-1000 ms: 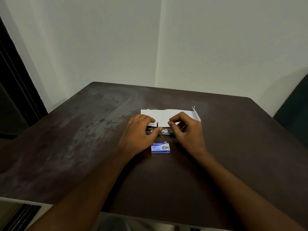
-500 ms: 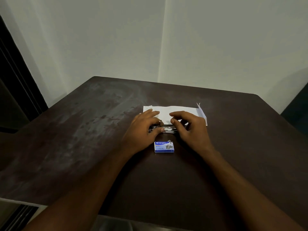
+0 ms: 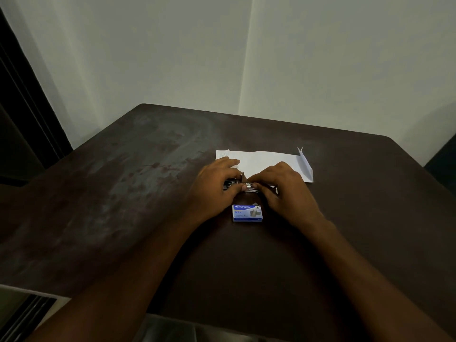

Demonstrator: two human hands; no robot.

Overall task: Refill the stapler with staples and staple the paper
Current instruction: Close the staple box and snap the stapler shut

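A small dark stapler with a shiny metal channel lies on the brown table, mostly hidden between my hands. My left hand grips its left end with thumb and fingers. My right hand pinches the metal part at its right end; whether a staple strip is in those fingers is too small to tell. A blue staple box lies just in front of the stapler. Folded white paper lies right behind my hands, its right flap raised.
Pale walls meet in a corner behind the table. A dark door frame stands at the left, and a dark object sits beyond the table's right edge. The table's near edge runs at the lower left.
My right hand has slid left along the stapler until its fingertips meet my left thumb. The view has tilted slightly; box and paper stay put.
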